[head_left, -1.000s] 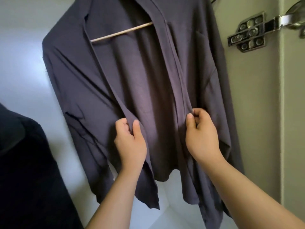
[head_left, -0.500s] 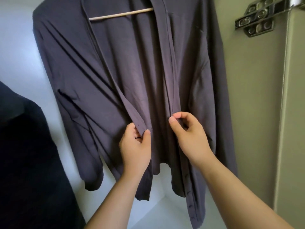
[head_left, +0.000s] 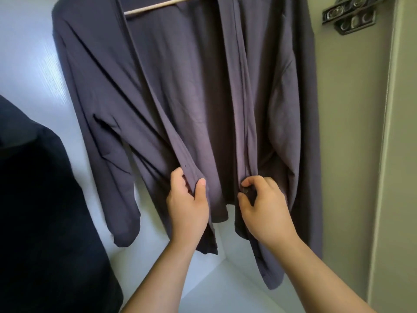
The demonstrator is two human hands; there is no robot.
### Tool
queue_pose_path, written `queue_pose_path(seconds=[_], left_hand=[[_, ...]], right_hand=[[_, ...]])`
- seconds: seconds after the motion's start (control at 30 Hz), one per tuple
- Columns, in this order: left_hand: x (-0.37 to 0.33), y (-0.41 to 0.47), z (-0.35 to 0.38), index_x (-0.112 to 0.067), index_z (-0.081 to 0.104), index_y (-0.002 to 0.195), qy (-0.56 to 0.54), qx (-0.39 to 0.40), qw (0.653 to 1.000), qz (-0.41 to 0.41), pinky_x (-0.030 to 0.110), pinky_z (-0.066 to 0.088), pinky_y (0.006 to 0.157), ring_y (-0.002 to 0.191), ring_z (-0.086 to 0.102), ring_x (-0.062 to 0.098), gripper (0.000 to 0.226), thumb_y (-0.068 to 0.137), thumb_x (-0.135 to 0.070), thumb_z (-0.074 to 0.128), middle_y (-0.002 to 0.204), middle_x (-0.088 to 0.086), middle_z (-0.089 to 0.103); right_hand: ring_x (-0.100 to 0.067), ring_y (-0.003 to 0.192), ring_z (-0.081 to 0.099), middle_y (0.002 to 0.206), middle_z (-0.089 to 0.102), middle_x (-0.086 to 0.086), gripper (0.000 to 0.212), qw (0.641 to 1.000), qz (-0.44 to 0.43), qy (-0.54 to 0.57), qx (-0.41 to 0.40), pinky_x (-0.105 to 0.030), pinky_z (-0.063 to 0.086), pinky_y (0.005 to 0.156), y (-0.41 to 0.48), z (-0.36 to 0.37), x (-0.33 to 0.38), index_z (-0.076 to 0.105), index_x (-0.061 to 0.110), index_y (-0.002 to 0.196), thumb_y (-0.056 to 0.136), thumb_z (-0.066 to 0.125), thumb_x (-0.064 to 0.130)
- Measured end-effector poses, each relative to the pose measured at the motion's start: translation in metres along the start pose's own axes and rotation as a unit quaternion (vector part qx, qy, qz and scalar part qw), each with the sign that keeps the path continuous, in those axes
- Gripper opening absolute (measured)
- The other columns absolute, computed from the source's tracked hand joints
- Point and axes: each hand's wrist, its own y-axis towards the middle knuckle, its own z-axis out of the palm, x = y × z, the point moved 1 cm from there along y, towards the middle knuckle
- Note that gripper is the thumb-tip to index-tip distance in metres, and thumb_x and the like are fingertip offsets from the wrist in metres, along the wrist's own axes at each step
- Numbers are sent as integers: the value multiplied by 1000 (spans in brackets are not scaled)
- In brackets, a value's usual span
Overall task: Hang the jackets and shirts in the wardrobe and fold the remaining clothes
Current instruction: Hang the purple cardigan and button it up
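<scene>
Both hands, left (head_left: 188, 208) and right (head_left: 267, 210), pinch the shirt (head_left: 191, 86).

No legible text, labels, brands or numbers. Nothing readable on the shirt (head_left: 191, 98) fabric at the fingers (head_left: 200, 184), and nothing on the metal hinge plate (head_left: 352, 16) up and right of them.
</scene>
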Motion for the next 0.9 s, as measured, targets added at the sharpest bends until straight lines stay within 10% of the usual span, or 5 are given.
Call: queue_pose_path(seconds=[0.13, 0.37, 0.73, 0.9], left_hand=[[-3, 5, -3, -25, 48, 134, -41, 6, 999, -1, 23, 51, 90, 104, 66, 6, 48, 93, -21, 72, 112, -14, 67], [-21, 31, -15, -21, 57, 116, -36, -93, 994, 42, -3, 35, 67, 79, 55, -21, 28, 103, -43, 47, 83, -33, 63], [-14, 29, -31, -26, 46, 108, -55, -116, 992, 8, 5, 37, 64, 72, 55, 7, 9, 106, -34, 49, 76, -7, 65], [-11, 31, -41, -16, 61, 109, -28, -120, 992, 42, 17, 38, 72, 79, 56, 11, 17, 105, -29, 50, 92, -5, 64]], right_hand=[[-11, 92, 63, 120, 60, 8, 39, 999, 17, 29, -2, -21, 52, 91, -7, -4, 4, 61, 25, 128, 92, 67, 12], [0, 86, 69, 94, 72, 20, 25, 977, 124, 160, -68, -34, 61, 84, -12, -8, 7, 71, 37, 108, 88, 78, 24], [0, 84, 64, 94, 68, 18, 13, 986, 126, 89, -64, -19, 56, 87, -13, 9, 27, 76, 25, 105, 93, 72, 22], [-22, 97, 44, 100, 49, 2, 4, 981, 9, -137, -138, -44, 47, 80, -18, 12, 54, 77, 23, 91, 87, 77, 22]])
